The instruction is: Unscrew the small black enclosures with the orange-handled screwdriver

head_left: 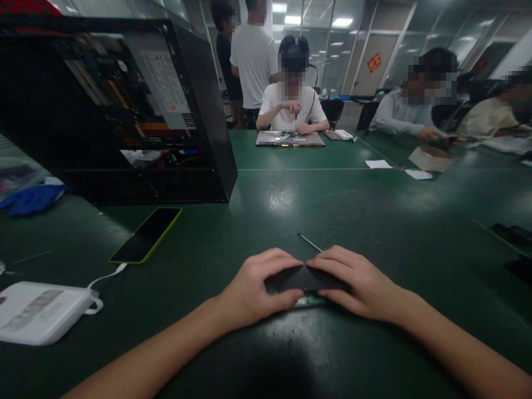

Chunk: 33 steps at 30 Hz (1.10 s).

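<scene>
forearms angled inward, the left hand (254, 281) and right hand (366, 281) curl part-closed, gripping opposite ends of one black cover (305, 279) over one green board (310, 300) on the worktop (353, 213); one metal rod (311, 243) lies beyond.

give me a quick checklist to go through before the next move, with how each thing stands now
1. Left hand on the dark plate: ok, fingers at the far edge, thumb at the near one.
2. Right hand on the plate: ok, holding the other end.
3. Plate seated flush on the green circuit board: cannot tell, the hands hide much of the edge.
4. Thin metal rod clear of the right hand: cannot tell, its near end is hidden behind it.
5. Phone and white cable out of the way: ok, off to the left.
</scene>
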Tool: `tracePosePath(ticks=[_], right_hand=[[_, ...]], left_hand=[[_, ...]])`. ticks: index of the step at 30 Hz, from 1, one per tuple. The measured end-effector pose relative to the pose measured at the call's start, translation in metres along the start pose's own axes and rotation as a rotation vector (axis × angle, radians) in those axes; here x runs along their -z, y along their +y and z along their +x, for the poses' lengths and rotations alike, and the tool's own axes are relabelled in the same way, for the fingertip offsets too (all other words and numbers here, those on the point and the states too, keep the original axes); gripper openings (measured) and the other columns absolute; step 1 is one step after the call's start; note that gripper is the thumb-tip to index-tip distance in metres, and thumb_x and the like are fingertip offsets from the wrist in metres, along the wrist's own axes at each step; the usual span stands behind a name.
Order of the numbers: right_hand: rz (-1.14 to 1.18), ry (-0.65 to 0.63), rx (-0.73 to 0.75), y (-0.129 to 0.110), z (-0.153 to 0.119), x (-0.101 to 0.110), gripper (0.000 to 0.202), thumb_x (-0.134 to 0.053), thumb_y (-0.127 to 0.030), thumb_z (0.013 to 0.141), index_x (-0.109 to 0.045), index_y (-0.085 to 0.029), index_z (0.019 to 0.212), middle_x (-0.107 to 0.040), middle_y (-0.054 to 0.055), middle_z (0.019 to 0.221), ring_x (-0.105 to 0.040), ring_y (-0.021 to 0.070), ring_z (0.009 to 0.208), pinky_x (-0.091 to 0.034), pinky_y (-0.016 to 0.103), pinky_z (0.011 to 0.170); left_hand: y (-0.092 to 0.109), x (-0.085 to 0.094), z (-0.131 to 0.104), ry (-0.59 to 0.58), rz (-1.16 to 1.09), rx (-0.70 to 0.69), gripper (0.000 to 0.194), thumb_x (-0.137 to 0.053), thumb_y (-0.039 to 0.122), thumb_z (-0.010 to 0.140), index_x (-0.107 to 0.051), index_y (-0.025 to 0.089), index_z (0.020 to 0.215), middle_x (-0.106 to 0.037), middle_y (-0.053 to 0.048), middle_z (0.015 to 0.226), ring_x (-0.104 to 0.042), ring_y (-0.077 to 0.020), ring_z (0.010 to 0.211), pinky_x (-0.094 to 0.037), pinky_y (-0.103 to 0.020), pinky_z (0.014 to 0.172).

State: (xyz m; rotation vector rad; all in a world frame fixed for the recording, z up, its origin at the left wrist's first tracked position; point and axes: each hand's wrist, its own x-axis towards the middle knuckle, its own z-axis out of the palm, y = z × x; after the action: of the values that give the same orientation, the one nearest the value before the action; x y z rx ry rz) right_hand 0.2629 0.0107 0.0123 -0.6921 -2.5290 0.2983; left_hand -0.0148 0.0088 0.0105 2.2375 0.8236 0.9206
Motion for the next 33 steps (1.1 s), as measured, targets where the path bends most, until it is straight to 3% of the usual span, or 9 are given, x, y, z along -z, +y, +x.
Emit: tracePosePath(ticks=[3, 7, 9, 13, 17, 21, 25, 28, 33], right_hand=[[0.034, 0.101, -0.062, 0.001, 0.002, -0.005, 0.024, -0.053, -0.020, 0.105, -0.064, -0.018, 0.125, -0.070, 0.010, 0.114, -0.064, 0.0195, 0.105, -0.055, 0.036, 0.091], [0.067, 0.190, -0.205, 0.000, 0.007, -0.010, 0.011, -0.060, -0.025, 0.103, -0.068, -0.018, 0.107, -0.071, 0.007, 0.100, -0.065, 0.0182, 0.094, -0.056, 0.035, 0.084], [0.058, 0.224, -0.278, 0.001, 0.008, -0.011, 0.015, -0.063, -0.027, 0.102, -0.068, -0.017, 0.111, -0.071, 0.006, 0.098, -0.066, 0.0177, 0.090, -0.056, 0.034, 0.080], [0.031, 0.271, -0.327, 0.004, 0.006, -0.008, 0.023, -0.062, -0.028, 0.101, -0.066, -0.017, 0.122, -0.073, 0.008, 0.102, -0.068, 0.0179, 0.088, -0.057, 0.034, 0.079], [0.048, 0.194, -0.235, 0.003, 0.004, -0.003, 0.027, -0.064, -0.036, 0.101, -0.065, -0.018, 0.122, -0.073, 0.008, 0.105, -0.067, 0.0202, 0.095, -0.056, 0.037, 0.083], [0.045, 0.057, -0.105, -0.003, 0.003, -0.001, 0.052, -0.073, -0.051, 0.093, -0.061, -0.017, 0.131, -0.070, 0.012, 0.121, -0.063, 0.0252, 0.110, -0.053, 0.045, 0.094], [-0.001, -0.039, -0.122, -0.009, 0.004, -0.002, 0.070, -0.076, -0.063, 0.086, -0.058, -0.017, 0.135, -0.068, 0.013, 0.127, -0.061, 0.0277, 0.113, -0.050, 0.049, 0.097], [-0.029, -0.108, -0.152, -0.011, 0.005, -0.003, 0.070, -0.074, -0.065, 0.086, -0.059, -0.018, 0.135, -0.067, 0.012, 0.129, -0.061, 0.0294, 0.115, -0.048, 0.052, 0.101], [-0.027, -0.177, -0.179, -0.016, 0.006, -0.007, 0.049, -0.073, -0.050, 0.090, -0.064, -0.017, 0.126, -0.068, 0.012, 0.121, -0.063, 0.0287, 0.110, -0.051, 0.049, 0.096]], left_hand=[[-0.010, 0.006, 0.003, -0.033, -0.014, 0.001, 0.021, -0.069, 0.027, 0.098, -0.080, 0.017, 0.113, -0.079, -0.007, 0.105, -0.073, -0.0193, 0.093, -0.056, -0.030, 0.086], [-0.021, 0.013, 0.007, 0.032, 0.009, 0.078, 0.016, -0.067, 0.024, 0.099, -0.082, 0.018, 0.096, -0.081, -0.004, 0.092, -0.073, -0.0168, 0.081, -0.054, -0.028, 0.077], [-0.023, 0.014, 0.008, 0.076, 0.050, 0.146, 0.015, -0.069, 0.026, 0.098, -0.081, 0.019, 0.099, -0.080, -0.003, 0.091, -0.072, -0.0161, 0.078, -0.053, -0.027, 0.074], [-0.027, 0.016, 0.010, 0.113, 0.129, 0.246, 0.027, -0.069, 0.031, 0.097, -0.076, 0.019, 0.121, -0.069, 0.004, 0.067, -0.064, -0.0135, 0.061, -0.049, -0.026, 0.066], [-0.033, 0.017, 0.010, 0.086, 0.217, 0.226, 0.021, -0.069, 0.030, 0.095, -0.080, 0.020, 0.110, -0.066, 0.002, 0.068, -0.060, -0.0128, 0.060, -0.044, -0.025, 0.060], [-0.039, 0.018, 0.010, 0.060, 0.296, 0.175, 0.020, -0.070, 0.031, 0.095, -0.080, 0.021, 0.109, -0.069, 0.001, 0.072, -0.062, -0.0140, 0.065, -0.045, -0.026, 0.064], [-0.043, 0.018, 0.011, -0.017, 0.332, 0.160, 0.022, -0.068, 0.032, 0.097, -0.080, 0.020, 0.111, -0.070, 0.000, 0.072, -0.063, -0.0146, 0.065, -0.046, -0.027, 0.067], [-0.045, 0.018, 0.012, -0.032, 0.401, 0.116, 0.022, -0.068, 0.032, 0.097, -0.079, 0.021, 0.112, -0.072, 0.000, 0.074, -0.064, -0.0166, 0.069, -0.046, -0.030, 0.071], [-0.045, 0.023, 0.011, 0.123, 0.497, 0.098, 0.022, -0.060, 0.028, 0.100, -0.079, 0.020, 0.107, -0.074, -0.002, 0.078, -0.065, -0.0181, 0.072, -0.048, -0.033, 0.076]])
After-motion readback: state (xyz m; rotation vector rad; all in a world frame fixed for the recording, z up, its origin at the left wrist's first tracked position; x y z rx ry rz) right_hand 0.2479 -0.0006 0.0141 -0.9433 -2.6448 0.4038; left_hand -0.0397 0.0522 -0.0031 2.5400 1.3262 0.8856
